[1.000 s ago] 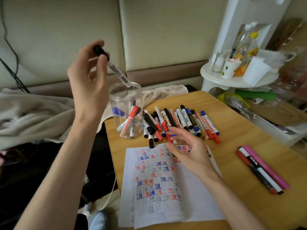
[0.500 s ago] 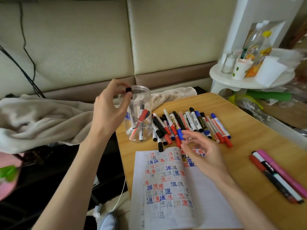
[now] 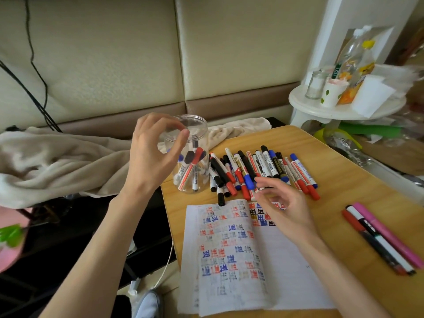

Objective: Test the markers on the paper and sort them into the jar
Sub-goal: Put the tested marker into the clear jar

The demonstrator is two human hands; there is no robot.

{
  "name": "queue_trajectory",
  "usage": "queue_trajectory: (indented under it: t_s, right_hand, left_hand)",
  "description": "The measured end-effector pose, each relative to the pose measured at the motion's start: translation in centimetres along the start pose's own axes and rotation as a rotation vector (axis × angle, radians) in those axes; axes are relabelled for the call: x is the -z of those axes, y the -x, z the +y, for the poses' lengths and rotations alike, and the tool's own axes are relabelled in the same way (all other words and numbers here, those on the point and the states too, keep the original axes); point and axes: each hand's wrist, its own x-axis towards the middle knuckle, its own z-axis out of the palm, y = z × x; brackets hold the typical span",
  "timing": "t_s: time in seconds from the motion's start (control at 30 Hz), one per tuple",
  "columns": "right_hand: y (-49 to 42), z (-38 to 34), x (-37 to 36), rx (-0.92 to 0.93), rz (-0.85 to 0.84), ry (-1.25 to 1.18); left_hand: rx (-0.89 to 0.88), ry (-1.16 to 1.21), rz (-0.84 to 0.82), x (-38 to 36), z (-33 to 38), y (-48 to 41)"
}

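A: Progress?
B: Jar (image 3: pixel 197 180) on the table (image 3: pixel 344 180), far left corner, holds several markers (image 3: pixel 193 165). A larger pile (image 3: pixel 266 168) lies just beside it, probably untested. Paper (image 3: pixel 229 249) is thick with test marks. Judged under halfway.
A: Hands?
B: Left hand (image 3: pixel 153 154) at the jar's mouth, loosely curled, empty. Right hand (image 3: pixel 284 210) relaxed, empty, fingertips at the pile.

The left hand (image 3: pixel 151 157) is up at the clear jar (image 3: pixel 202 134) and holds nothing. Markers (image 3: pixel 191 172) stand in the jar. The right hand (image 3: pixel 286 210) hangs over the marker pile (image 3: pixel 263 166) beside the paper (image 3: pixel 229 260).
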Motion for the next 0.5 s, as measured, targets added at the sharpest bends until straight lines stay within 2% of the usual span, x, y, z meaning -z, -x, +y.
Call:
queue_trajectory:
  t_s: [0.1, 0.23, 0.37, 0.5]
  right_hand:
    - [-0.2, 0.0, 0.9, -0.024, 0.043, -0.008]
    - [-0.4, 0.6, 2.2, -0.059, 0.108, 0.004]
    - [-0.5, 1.4, 3.8, -0.103, 0.182, 0.008]
    - [-0.8, 2.2, 6.1, -0.157, 0.276, 0.098]
  left_hand:
    - [-0.024, 0.100, 0.124, -0.5, 2.7, 0.8]
    - [0.053, 0.335, 0.087, -3.0, 6.4, 3.1]
    - [0.141, 0.503, -0.051, -6.2, 9.0, 5.3]
    - [0.266, 0.585, -0.311, -9.0, 9.4, 6.4]
